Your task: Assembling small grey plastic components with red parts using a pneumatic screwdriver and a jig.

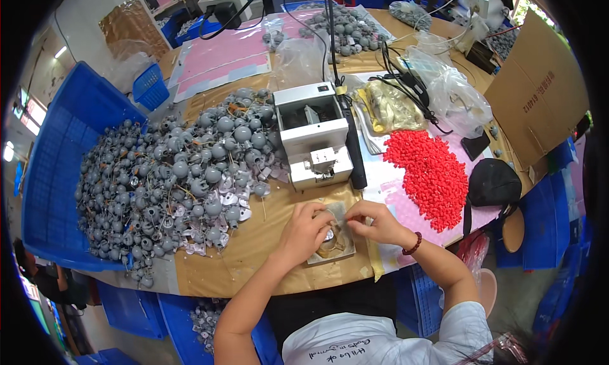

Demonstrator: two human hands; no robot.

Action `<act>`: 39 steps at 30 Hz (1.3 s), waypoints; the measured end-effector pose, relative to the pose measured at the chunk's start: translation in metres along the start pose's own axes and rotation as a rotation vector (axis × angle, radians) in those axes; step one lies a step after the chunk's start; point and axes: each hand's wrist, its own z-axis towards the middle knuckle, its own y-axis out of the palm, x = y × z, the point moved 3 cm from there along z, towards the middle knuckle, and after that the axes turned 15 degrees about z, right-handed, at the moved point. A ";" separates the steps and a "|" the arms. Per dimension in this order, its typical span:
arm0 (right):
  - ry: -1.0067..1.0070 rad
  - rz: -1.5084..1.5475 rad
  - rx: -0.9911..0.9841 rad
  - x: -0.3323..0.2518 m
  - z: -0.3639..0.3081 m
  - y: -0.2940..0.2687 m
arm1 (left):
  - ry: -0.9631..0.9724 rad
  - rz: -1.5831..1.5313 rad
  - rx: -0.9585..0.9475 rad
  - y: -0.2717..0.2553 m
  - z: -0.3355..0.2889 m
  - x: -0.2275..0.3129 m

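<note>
A flat square block [343, 251], greyish with a hollow, lies at the table's front edge before me. In its hollow sits a small round part with a shiny metallic middle [329, 236]. My left hand [306, 233] bends over the block's left side, its fingers closed at the round part; what they grip is hidden. At the block's right edge my right hand [377, 223] pinches with thumb and forefinger, and the thing between them is too small to make out. Just beyond the hands stands a white box-shaped machine [317, 136].
Left of the machine, a big heap of grey ball-shaped parts with wires [184, 168] spills from a tipped blue crate [54, 168]. To the right lie a pile of small red pieces [431, 178], a black pouch [495, 182] and plastic bags [444, 79]. Cables hang behind the machine.
</note>
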 end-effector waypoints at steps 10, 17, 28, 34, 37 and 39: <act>-0.473 -0.314 -0.091 -0.007 0.021 0.037 | -0.237 0.039 0.090 0.023 -0.026 -0.009; -0.580 -0.579 -0.285 -0.005 0.030 0.049 | -0.252 -0.086 0.014 0.008 -0.029 -0.016; -0.380 -0.479 -0.213 0.001 0.023 0.045 | -0.370 0.623 0.471 -0.212 0.031 -0.181; -0.331 -0.343 -0.203 -0.032 0.033 0.034 | -0.507 0.603 0.142 -0.233 0.024 -0.274; -0.317 -0.307 -0.114 -0.035 0.032 0.014 | -0.464 0.564 0.213 -0.240 0.037 -0.215; -0.330 -0.254 -0.075 -0.041 0.037 0.007 | -0.367 0.513 0.291 -0.246 0.032 -0.178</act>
